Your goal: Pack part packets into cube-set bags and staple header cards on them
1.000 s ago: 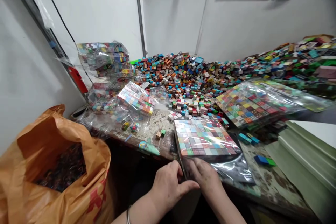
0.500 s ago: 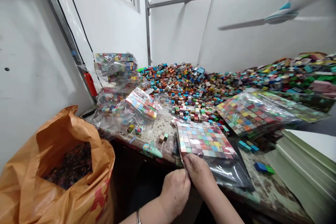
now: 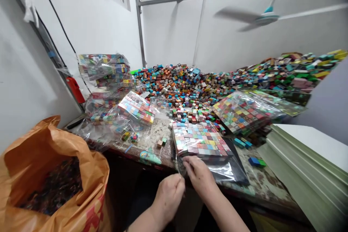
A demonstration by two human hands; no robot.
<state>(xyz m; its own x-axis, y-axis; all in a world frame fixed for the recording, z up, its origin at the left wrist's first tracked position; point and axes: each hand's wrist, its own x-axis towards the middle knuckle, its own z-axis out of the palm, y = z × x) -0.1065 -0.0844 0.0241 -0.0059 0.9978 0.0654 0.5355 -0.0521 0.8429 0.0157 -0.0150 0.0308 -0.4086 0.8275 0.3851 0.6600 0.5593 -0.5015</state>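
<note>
A flat block of small multicoloured cubes (image 3: 201,139) lies at the table's front edge, inside a clear plastic bag (image 3: 230,171) whose loose part spreads to the right over something dark. My left hand (image 3: 169,193) is closed in a fist just off the table edge, with a strip of the clear plastic running up from it. To its right, my right hand (image 3: 199,174) pinches the same plastic at the near left corner of the block. The fingertips of both hands are partly hidden.
An orange sack (image 3: 92,174) with dark scraps inside stands at the left. Bagged cube blocks (image 3: 104,69) are stacked behind it. A heap of loose cubes (image 3: 185,83) runs along the wall. More bagged blocks (image 3: 239,112) and a pale green folded sheet (image 3: 299,166) lie right.
The whole view has shifted, so things sit farther left. My hands have come slightly apart, and the plastic now shows stretched between them.
</note>
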